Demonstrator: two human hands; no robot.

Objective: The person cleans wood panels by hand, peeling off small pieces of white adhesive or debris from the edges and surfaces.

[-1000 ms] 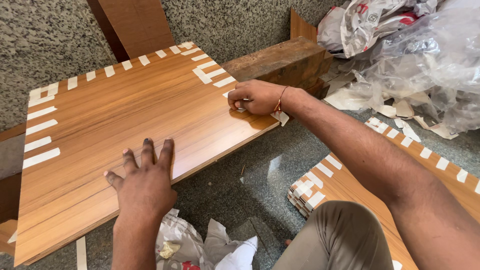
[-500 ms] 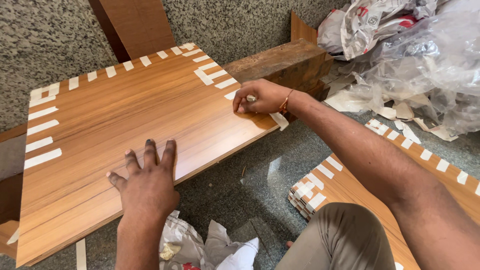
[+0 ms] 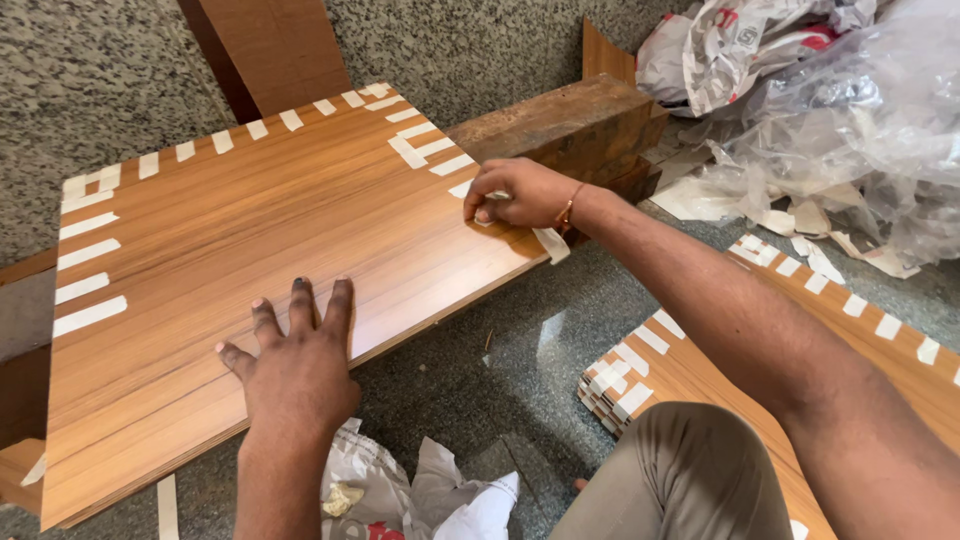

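Head view: only this one camera looks down at the work.
Board: a wood-grain board (image 3: 280, 240) lies tilted, its far corner resting on a dark timber block (image 3: 570, 125) against the stone wall; strips of pale tape line its left and far edges.
Right hand (image 3: 520, 193): at the board's right edge, fingers (image 3: 485, 210) curled nearly closed, pinching and pressing a tape strip (image 3: 550, 243) whose loose end hangs over the edge.
Left hand (image 3: 295, 355): palm down on the near part of the board, fingers spread flat, holding nothing.
Doing it well: by my judgement, keep the left hand bearing down so the board cannot slide, pull the strip taut, then rub it firmly over the edge so it lies without wrinkles.
Around: a second taped board (image 3: 850, 330) lies on the floor (image 3: 500, 340) to the right; crumpled plastic wrap (image 3: 850, 120) is piled beyond.
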